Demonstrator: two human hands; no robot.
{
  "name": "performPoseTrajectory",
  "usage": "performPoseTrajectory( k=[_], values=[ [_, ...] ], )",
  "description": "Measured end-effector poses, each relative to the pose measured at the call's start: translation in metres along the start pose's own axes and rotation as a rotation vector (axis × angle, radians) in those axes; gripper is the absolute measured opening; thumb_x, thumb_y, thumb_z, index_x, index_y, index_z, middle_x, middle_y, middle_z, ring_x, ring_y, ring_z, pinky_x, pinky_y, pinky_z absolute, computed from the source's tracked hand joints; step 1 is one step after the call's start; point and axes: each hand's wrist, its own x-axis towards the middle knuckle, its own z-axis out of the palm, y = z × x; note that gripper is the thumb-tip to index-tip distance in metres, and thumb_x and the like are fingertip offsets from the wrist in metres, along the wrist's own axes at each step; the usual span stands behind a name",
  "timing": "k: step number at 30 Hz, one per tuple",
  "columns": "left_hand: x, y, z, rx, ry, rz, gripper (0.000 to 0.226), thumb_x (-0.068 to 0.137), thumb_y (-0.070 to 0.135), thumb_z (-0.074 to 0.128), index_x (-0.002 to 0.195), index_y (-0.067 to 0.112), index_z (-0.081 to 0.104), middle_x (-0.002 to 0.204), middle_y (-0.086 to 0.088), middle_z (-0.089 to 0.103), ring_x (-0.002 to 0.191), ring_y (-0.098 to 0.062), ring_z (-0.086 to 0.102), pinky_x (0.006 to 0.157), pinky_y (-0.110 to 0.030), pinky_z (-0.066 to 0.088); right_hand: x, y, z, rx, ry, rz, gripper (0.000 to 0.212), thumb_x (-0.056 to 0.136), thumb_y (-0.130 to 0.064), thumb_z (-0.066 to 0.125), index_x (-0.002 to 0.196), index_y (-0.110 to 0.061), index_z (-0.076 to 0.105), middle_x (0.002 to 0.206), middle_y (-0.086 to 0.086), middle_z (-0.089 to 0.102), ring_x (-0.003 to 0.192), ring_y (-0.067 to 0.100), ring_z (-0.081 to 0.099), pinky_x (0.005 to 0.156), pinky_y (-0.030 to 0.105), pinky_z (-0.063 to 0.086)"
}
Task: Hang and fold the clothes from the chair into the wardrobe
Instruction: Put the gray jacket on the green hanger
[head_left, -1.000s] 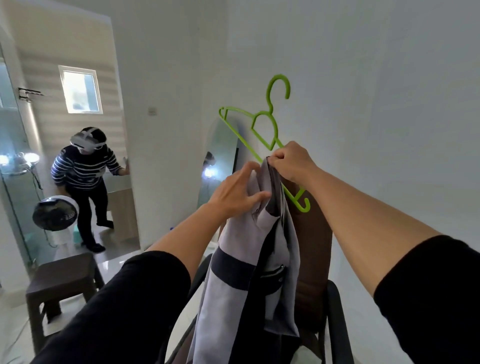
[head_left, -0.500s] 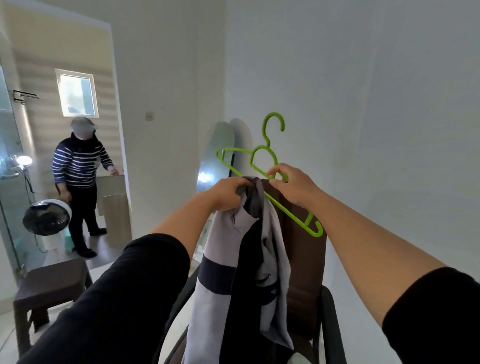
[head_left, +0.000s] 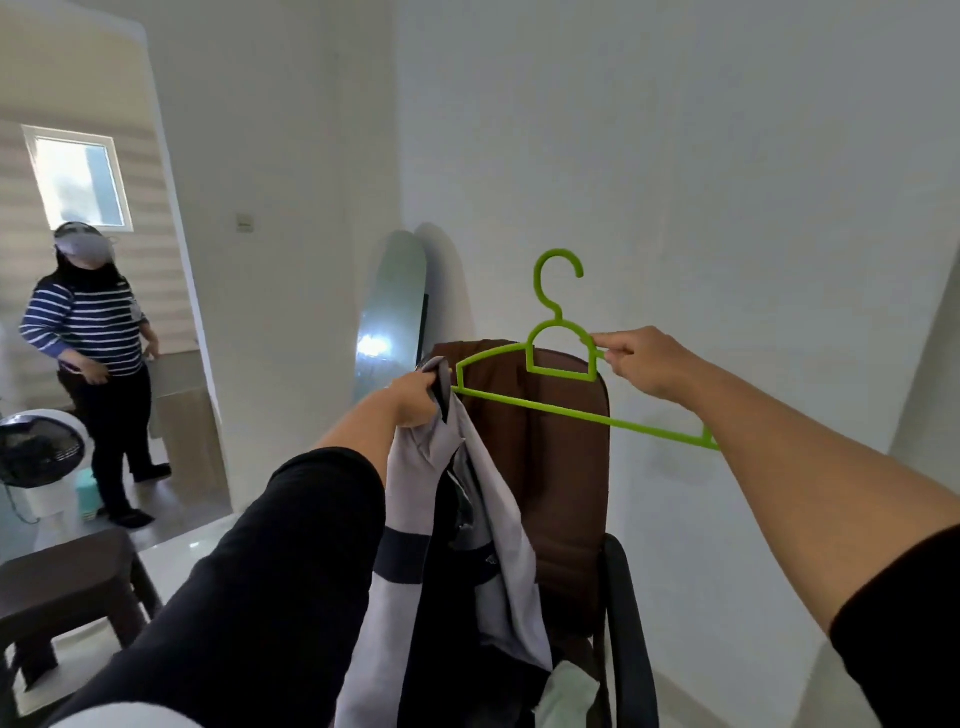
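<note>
Nearest the camera, 2 black sleeves reach forward, and the 2 hands are well apart. The left hand (head_left: 415, 397) is clenched on the collar end of 1 grey and black garment (head_left: 457, 545), which hangs limp from that grip down in front of the brown chair (head_left: 566, 467). It looks light and soft, with no stiffness of its own, so it will sag and fold wherever it is not supported; the collar or shoulder seam is the sensible place to hold it while the hanger goes in. The right hand (head_left: 644, 364) pinches 1 green hanger (head_left: 558, 371) at its right shoulder, just beside the inner loop, hook upward. The hanger seems thin, rigid plastic, light and a little slick, so cloth may slide off its sloping arms; its left tip lies just beside the left hand and the collar, though I cannot tell whether it is touching the fabric or inside it. At the bottom edge, on the chair seat, 1 pale green piece of cloth (head_left: 569, 696) shows, possibly another garment waiting. To the left stands 1 dark stool (head_left: 67, 587). Farther off, 1 mirror (head_left: 392, 312) leans against the wall, and through the doorway 1 other person (head_left: 93, 364) stands by 1 fan (head_left: 39, 457). No wardrobe is in view.
</note>
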Motion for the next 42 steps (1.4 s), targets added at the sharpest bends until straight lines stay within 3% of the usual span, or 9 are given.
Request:
performPoseTrajectory(
  k=[2, 5, 7, 10, 18, 22, 31, 37, 42],
  values=[
    [0.000, 0.001, 0.005, 0.022, -0.017, -0.013, 0.056, 0.092, 0.005, 0.038, 0.147, 0.008, 0.029, 0.148, -0.017, 0.035, 0.133, -0.035, 0.037, 0.108, -0.037, 0.034, -0.006, 0.004, -0.010, -0.019, -0.021, 0.010, 0.039, 0.098, -0.012, 0.040, 0.131, -0.025, 0.055, 0.074, -0.012, 0.043, 0.071, 0.006, 0.044, 0.080, 0.024, 0.030],
    [0.000, 0.002, 0.009, 0.051, -0.027, -0.016, 0.056, 0.092, 0.007, 0.041, 0.146, 0.009, 0.029, 0.147, -0.016, 0.037, 0.133, -0.033, 0.039, 0.109, -0.036, 0.034, -0.015, 0.008, -0.021, -0.065, -0.084, 0.008, 0.037, 0.098, -0.012, 0.041, 0.129, -0.025, 0.058, 0.076, -0.015, 0.046, 0.090, 0.015, 0.047, 0.084, 0.023, 0.030],
    [-0.001, 0.006, 0.010, 0.050, -0.038, -0.004, 0.056, 0.091, 0.007, 0.042, 0.146, 0.009, 0.030, 0.145, -0.017, 0.039, 0.131, -0.033, 0.040, 0.108, -0.036, 0.036, -0.018, 0.010, -0.023, -0.067, -0.098, 0.008, 0.037, 0.098, -0.011, 0.041, 0.129, -0.023, 0.058, 0.071, -0.018, 0.040, 0.085, 0.011, 0.043, 0.076, 0.020, 0.034],
    [-0.001, 0.014, 0.012, 0.004, -0.035, 0.035, 0.052, 0.091, 0.004, 0.042, 0.143, 0.009, 0.036, 0.138, -0.019, 0.045, 0.124, -0.034, 0.045, 0.099, -0.034, 0.039, -0.021, 0.009, -0.020, -0.030, -0.087, -0.001, 0.038, 0.098, -0.009, 0.041, 0.129, -0.021, 0.059, 0.069, -0.017, 0.039, 0.069, 0.004, 0.041, 0.060, 0.013, 0.030],
    [-0.004, 0.009, 0.010, -0.109, 0.015, 0.049, 0.067, 0.085, -0.005, 0.043, 0.146, 0.019, 0.033, 0.135, -0.017, 0.047, 0.120, -0.034, 0.047, 0.099, -0.036, 0.042, -0.018, 0.002, -0.023, 0.087, -0.132, 0.004, 0.037, 0.098, -0.009, 0.041, 0.125, -0.024, 0.061, 0.065, -0.002, 0.040, 0.055, 0.010, 0.028, 0.052, 0.019, 0.023],
    [-0.004, 0.008, 0.006, -0.174, 0.057, 0.079, 0.068, 0.082, -0.008, 0.040, 0.142, 0.023, 0.041, 0.128, -0.016, 0.053, 0.113, -0.034, 0.051, 0.096, -0.036, 0.045, -0.014, 0.000, -0.013, 0.053, -0.088, -0.041, 0.037, 0.098, -0.011, 0.042, 0.127, -0.024, 0.060, 0.064, -0.006, 0.043, 0.060, 0.007, 0.039, 0.058, 0.016, 0.032],
    [-0.004, 0.016, -0.017, -0.319, 0.190, 0.077, 0.060, 0.086, -0.009, 0.034, 0.138, 0.018, 0.047, 0.122, -0.011, 0.052, 0.111, -0.029, 0.049, 0.084, -0.025, 0.040, -0.006, -0.007, 0.000, 0.095, -0.070, -0.085, 0.038, 0.099, -0.010, 0.040, 0.130, -0.022, 0.056, 0.067, -0.017, 0.039, 0.059, -0.001, 0.035, 0.055, 0.013, 0.028],
    [-0.005, 0.058, -0.032, -0.426, 0.227, 0.277, 0.050, 0.089, -0.007, 0.035, 0.124, 0.016, 0.063, 0.118, -0.005, 0.064, 0.104, -0.017, 0.056, 0.091, -0.023, 0.044, 0.001, -0.013, 0.017, 0.211, -0.053, -0.155, 0.037, 0.098, -0.006, 0.042, 0.128, -0.020, 0.058, 0.069, -0.020, 0.043, 0.068, -0.001, 0.043, 0.071, 0.013, 0.034],
    [-0.008, 0.075, -0.060, -0.678, 0.232, 0.329, 0.032, 0.088, -0.001, 0.046, 0.108, 0.003, 0.069, 0.106, -0.002, 0.064, 0.098, -0.012, 0.057, 0.094, -0.023, 0.044, 0.006, -0.013, 0.023, 0.460, 0.076, -0.143, 0.036, 0.097, -0.004, 0.044, 0.124, -0.019, 0.062, 0.064, -0.017, 0.043, 0.053, -0.004, 0.040, 0.049, 0.007, 0.033]
  ],
)
